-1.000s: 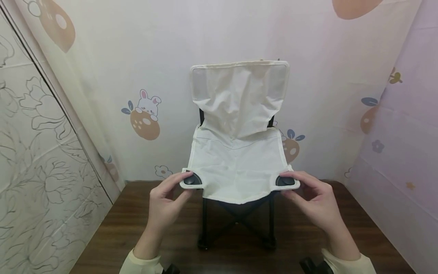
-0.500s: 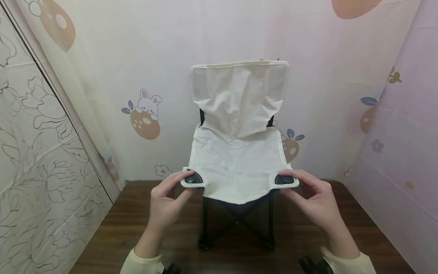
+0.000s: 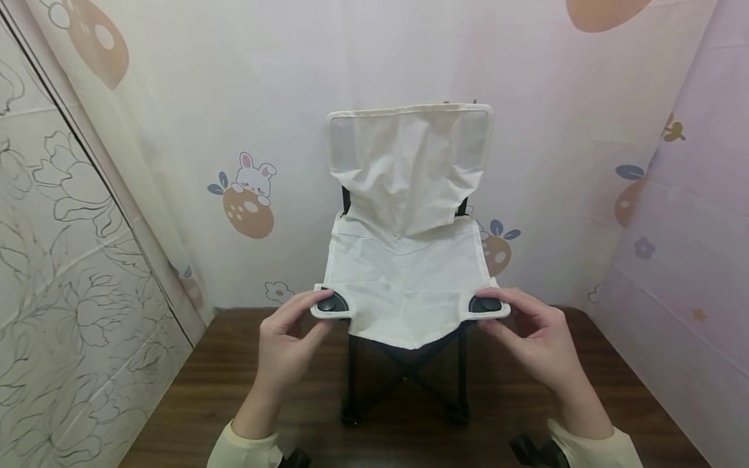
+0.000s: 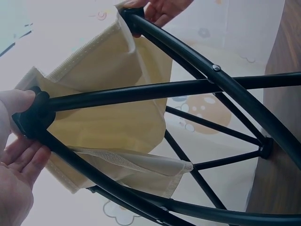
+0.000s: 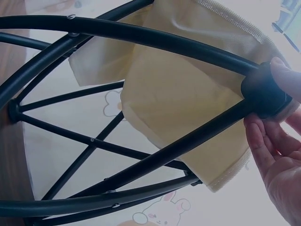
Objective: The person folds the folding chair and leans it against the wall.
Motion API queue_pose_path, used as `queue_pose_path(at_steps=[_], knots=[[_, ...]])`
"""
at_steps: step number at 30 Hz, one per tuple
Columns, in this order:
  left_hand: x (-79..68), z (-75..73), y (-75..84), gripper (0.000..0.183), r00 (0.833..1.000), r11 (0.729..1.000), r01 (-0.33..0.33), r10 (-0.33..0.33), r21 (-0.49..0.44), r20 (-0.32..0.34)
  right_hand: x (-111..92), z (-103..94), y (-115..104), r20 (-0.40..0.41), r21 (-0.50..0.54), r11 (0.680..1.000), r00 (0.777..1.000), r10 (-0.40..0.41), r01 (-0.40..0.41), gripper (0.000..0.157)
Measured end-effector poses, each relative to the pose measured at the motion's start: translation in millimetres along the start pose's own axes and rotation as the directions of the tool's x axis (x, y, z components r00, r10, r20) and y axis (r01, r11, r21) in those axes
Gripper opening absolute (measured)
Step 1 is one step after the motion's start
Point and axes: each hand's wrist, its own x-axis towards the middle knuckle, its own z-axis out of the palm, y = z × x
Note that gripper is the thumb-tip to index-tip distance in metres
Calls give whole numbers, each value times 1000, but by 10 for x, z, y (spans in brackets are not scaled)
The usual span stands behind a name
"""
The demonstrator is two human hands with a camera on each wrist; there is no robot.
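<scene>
A small folding chair [image 3: 404, 260] with a cream fabric seat and back stands upright on a brown wooden table, its black tube legs [image 4: 141, 94] crossing under the seat. My left hand [image 3: 287, 341] pinches the seat's front left corner, fingers on top at the black corner patch [image 3: 331, 303], thumb underneath. At the front right corner my right hand [image 3: 535, 335] does the same by the other black patch [image 3: 486, 304]. From below, the left thumb and fingers lie around a black plastic joint [image 4: 35, 113]; the right ones grip the matching joint [image 5: 265, 92].
The dark wooden tabletop [image 3: 234, 383] carries the chair's feet [image 3: 349, 416]. Behind it hangs a pale curtain [image 3: 175, 130] printed with rabbits and carrots. A white flower-patterned panel [image 3: 64, 279] closes the left side, and a pinkish curtain [image 3: 684, 312] the right.
Hardly anything differs. Both hands keep their hold on the front corners, which have drawn very slightly closer together.
</scene>
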Motion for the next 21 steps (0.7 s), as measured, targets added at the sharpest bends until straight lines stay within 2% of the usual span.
queue_pose_path(at_steps=[13,21], knots=[[1,12,12,45,1000,1000,4,-4,-10,2,29,27,-7,2,40,997,998,-59,59,52],[9,7,24,46,1000,1000,7,-7,-5,12,36,37,1,-4,46,997,999,-55,55,51]])
